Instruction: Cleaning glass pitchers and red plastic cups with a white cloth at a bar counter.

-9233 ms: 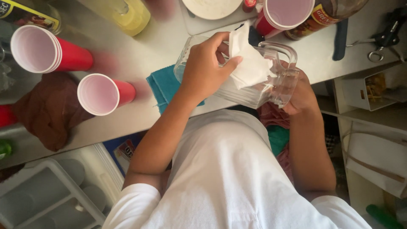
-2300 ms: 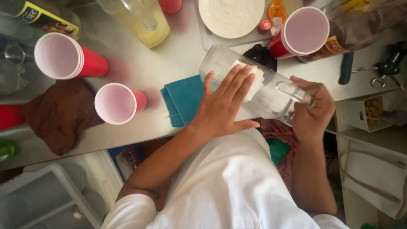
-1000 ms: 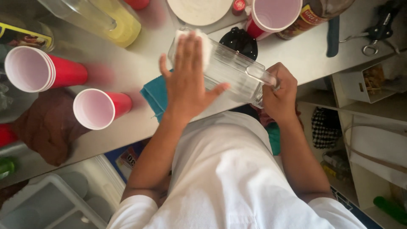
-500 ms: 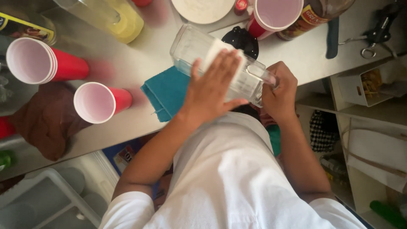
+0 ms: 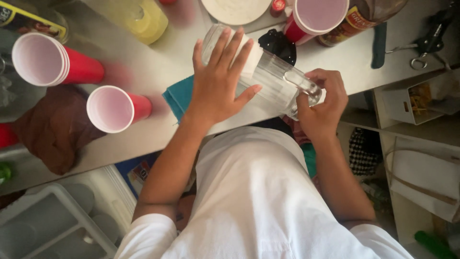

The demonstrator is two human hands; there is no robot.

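The left hand [image 5: 218,84] lies flat with fingers spread wide, pressing a white cloth [image 5: 250,57] against the side of a clear glass pitcher [image 5: 268,76]. The pitcher lies tilted on its side over the near edge of the grey table [image 5: 158,67], its base pointing away from the person and its mouth toward them. The right hand [image 5: 321,103] is curled around the pitcher's handle and rim, fingers closed on the glass. Under the pitcher, a teal cloth [image 5: 179,96] lies on the table, partly covered by the left wrist.

To the left, a red cup [image 5: 117,108] with a pale inside lies on its side, and a stack of red cups [image 5: 52,62] lies farther off. A brown rag [image 5: 52,127] rests near the table's edge. Beyond the pitcher sit a white plate [image 5: 237,7], another red cup [image 5: 314,19], a brown bottle [image 5: 364,17] and a jug of yellow liquid [image 5: 139,17]. Scissors [image 5: 424,48] lie at the far right.
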